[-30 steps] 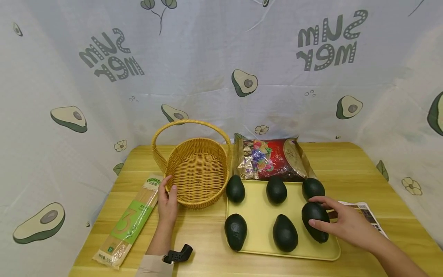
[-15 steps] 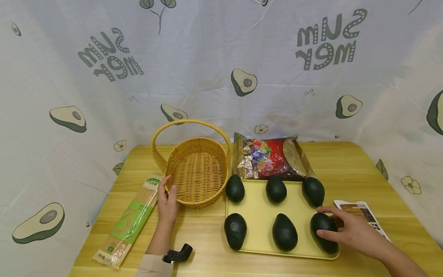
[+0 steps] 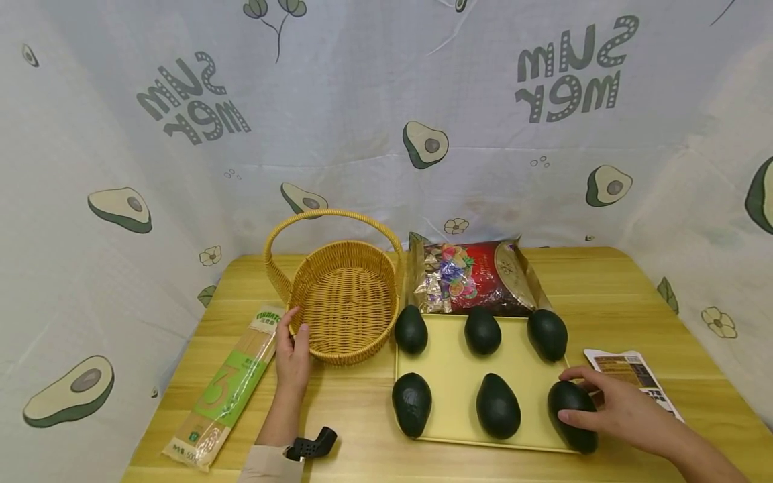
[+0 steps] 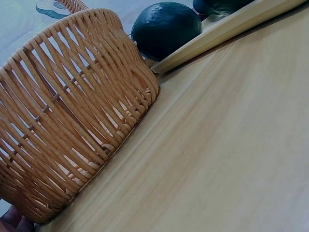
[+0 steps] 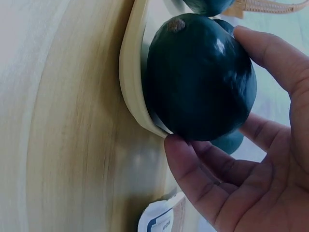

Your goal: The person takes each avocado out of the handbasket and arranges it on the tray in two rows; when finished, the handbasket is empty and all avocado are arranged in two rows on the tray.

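A dark green avocado (image 3: pixel 572 419) is between the thumb and fingers of my right hand (image 3: pixel 631 410), at the near right corner of the pale yellow tray (image 3: pixel 447 365). In the right wrist view the avocado (image 5: pixel 200 79) bulges over the tray's rim; whether it bears on the tray is hard to tell. Several other avocados, such as this front middle one (image 3: pixel 498 406), lie on the tray in two rows. My left hand (image 3: pixel 292 362) grips the near left rim of a round wicker basket (image 3: pixel 347 305) with a tall handle. Nothing lies in the basket.
A pack of noodles (image 3: pixel 226 389) lies left of my left arm. Behind the tray is a red candy bag (image 3: pixel 477 276). A flat printed packet (image 3: pixel 634 379) sits right of the tray, partly behind my right hand. A printed cloth (image 3: pixel 362 121) hangs behind the table.
My right hand has moved the avocado toward the near right corner of the tray, away from the far right avocado. The left hand and basket have stayed put.
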`<state>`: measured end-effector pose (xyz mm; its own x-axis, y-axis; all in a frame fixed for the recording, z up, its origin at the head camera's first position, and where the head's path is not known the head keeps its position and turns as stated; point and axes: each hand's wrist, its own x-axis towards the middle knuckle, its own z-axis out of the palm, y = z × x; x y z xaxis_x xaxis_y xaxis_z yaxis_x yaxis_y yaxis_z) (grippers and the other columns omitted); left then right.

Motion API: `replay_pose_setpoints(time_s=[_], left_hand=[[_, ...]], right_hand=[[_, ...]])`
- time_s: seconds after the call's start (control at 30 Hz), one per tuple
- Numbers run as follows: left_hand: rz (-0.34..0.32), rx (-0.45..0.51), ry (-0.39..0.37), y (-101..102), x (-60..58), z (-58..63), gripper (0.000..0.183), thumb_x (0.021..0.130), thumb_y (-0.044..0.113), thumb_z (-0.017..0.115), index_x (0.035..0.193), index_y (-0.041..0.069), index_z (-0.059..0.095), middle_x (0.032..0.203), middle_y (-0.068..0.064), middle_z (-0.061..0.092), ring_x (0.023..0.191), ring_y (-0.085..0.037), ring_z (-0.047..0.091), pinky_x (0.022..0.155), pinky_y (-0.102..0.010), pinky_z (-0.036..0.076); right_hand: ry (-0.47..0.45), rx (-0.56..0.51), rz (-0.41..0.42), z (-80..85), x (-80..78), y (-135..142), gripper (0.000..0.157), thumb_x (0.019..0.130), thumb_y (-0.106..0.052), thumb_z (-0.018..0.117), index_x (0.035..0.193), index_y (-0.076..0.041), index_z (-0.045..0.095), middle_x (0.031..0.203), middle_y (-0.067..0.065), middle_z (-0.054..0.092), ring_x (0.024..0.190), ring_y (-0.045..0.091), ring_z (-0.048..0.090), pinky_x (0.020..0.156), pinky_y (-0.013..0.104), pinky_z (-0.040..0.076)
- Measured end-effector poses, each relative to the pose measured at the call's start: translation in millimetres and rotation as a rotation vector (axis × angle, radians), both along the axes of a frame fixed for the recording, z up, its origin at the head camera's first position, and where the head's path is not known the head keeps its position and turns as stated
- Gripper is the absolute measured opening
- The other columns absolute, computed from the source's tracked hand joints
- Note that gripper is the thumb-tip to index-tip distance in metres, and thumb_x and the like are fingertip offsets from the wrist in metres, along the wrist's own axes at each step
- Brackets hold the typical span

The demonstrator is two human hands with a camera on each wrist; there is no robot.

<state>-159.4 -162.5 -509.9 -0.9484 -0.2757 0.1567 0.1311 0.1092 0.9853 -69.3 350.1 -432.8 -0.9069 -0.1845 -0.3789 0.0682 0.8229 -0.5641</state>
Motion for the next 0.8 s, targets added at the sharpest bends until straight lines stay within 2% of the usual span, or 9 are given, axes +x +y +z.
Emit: replay_pose_setpoints(time_s=[0.33, 0.5, 0.8], left_hand=[[-0.008, 0.018, 0.000, 0.7, 1.6, -0.1, 0.044, 0.108, 0.015, 0.044, 0.151, 0.007, 0.039, 0.167, -0.012, 0.023, 0.152, -0.029, 0.019, 0.120, -0.054, 0.019], [-0.012, 0.022, 0.013, 0.6, 0.7, -0.4, 0.044, 0.108, 0.014, 0.044, 0.151, 0.006, 0.040, 0.167, -0.012, 0.023, 0.154, -0.029, 0.016, 0.122, -0.056, 0.017], [-0.008, 0.021, 0.013, 0.2, 0.9, -0.2, 0.044, 0.107, 0.014, 0.045, 0.151, 0.006, 0.040, 0.167, -0.013, 0.022, 0.156, -0.030, 0.012, 0.124, -0.057, 0.013]], right_hand=[[-0.038, -0.066, 0.025, 2.5, 2.7, 6.6, 0.058, 0.094, -0.035, 0.072, 0.138, -0.005, 0.050, 0.118, 0.015, 0.065, 0.099, 0.025, 0.064, 0.070, 0.028, 0.051], [-0.028, -0.052, 0.025, 2.7, 0.9, 1.9, 0.060, 0.094, -0.034, 0.073, 0.141, -0.004, 0.050, 0.120, 0.017, 0.065, 0.098, 0.026, 0.065, 0.070, 0.030, 0.051], [0.002, -0.090, 0.063, 2.3, 0.2, -1.5, 0.059, 0.095, -0.030, 0.073, 0.141, 0.000, 0.050, 0.116, 0.015, 0.064, 0.094, 0.022, 0.065, 0.067, 0.027, 0.050]])
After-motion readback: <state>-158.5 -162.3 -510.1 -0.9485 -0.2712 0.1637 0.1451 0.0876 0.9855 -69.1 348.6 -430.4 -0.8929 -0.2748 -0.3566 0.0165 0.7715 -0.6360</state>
